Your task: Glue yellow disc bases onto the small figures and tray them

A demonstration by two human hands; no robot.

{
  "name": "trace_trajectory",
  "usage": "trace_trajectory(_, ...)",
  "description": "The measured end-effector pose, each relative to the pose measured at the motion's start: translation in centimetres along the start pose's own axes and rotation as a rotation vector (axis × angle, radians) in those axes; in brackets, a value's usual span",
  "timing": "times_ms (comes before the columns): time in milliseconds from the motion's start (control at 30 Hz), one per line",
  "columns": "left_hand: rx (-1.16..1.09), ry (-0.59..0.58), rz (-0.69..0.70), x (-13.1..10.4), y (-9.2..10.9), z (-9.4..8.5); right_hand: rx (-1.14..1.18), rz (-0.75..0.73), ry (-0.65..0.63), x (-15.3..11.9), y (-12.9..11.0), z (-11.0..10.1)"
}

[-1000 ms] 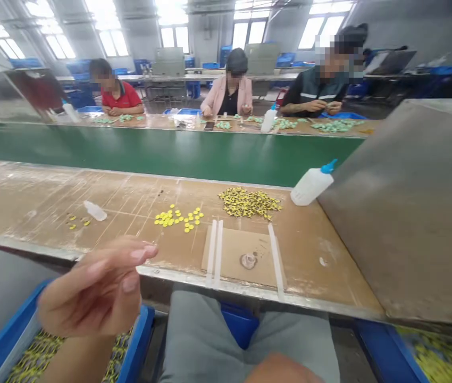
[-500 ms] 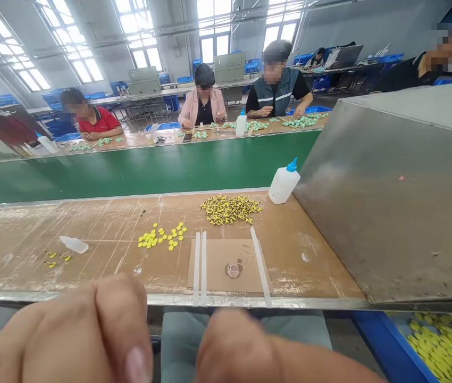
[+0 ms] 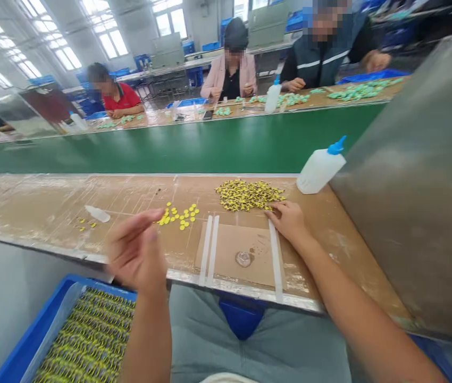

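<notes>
My right hand (image 3: 287,219) reaches over the table to the near right edge of a heap of small yellow-and-black pieces (image 3: 247,194). Its thumb and fingers are parted, and the fingertips touch the outermost pieces. My left hand (image 3: 140,250), slightly blurred, is raised above the table's front edge with its fingers stretched and nothing visible in them. Just beyond it lie scattered yellow discs (image 3: 182,215), some hidden behind the fingers. Between the hands, a cardboard sheet (image 3: 229,250) with white tape strips carries a small clear round blob (image 3: 243,259).
A white bottle with a blue nozzle (image 3: 317,171) stands beside a metal housing (image 3: 421,213) on the right. A small white bottle (image 3: 97,214) lies at left. A blue crate (image 3: 56,306) of yellow-and-black pieces is below left. Several people work beyond the green belt (image 3: 210,146).
Both hands, earlier closed and near the camera, have moved apart and forward: the right to the heap, the left towards the discs. The view has tilted down, bringing the left crate in.
</notes>
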State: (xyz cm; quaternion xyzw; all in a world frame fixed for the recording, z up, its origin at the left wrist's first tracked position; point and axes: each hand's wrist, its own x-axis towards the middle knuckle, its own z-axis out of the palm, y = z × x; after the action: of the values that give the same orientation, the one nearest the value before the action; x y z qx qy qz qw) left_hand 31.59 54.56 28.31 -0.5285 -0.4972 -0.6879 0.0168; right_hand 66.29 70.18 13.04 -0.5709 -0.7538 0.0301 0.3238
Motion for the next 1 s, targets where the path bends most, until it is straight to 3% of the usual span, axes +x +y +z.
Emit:
trace_trajectory(100, 0.277, -0.097, -0.232, -2.1, -7.1, 0.7, -0.009, -0.044, 0.006, -0.4, 0.6, 0.3)
trace_trajectory(200, 0.441, -0.116, -0.354, -3.5, -12.7, -1.0, -0.017, -0.062, 0.014, -0.6, 1.3, 0.6)
trace_trajectory(333, 0.451, -0.148, -0.398, -2.8, -16.9, -2.6, -0.019, -0.061, 0.038, -0.5, 1.8, 0.9)
trace_trajectory(467, 0.352, -0.232, -0.465, -0.4, -19.8, -1.4, -0.032, -0.052, 0.060, -0.5, 1.7, 1.1)
trace_trajectory(567, 0.246, -0.302, -0.537, 1.5, -21.8, -0.6, -0.041, -0.059, 0.042, -0.6, 1.5, 0.9)
trace_trajectory(667, 0.156, -0.359, -0.604, 3.0, -22.9, -1.1, -0.036, -0.046, 0.015, -0.4, 1.3, 0.7)
trace_trajectory(833, 0.083, -0.453, -0.634, 3.4, -22.5, -2.9, 0.020, 0.019, -0.006, 0.3, 0.9, 0.3)
trace_trajectory(1000, 0.099, -0.532, -0.585, 2.8, -21.7, -3.2, 0.096, 0.143, 0.017, 0.1, 0.7, -0.6)
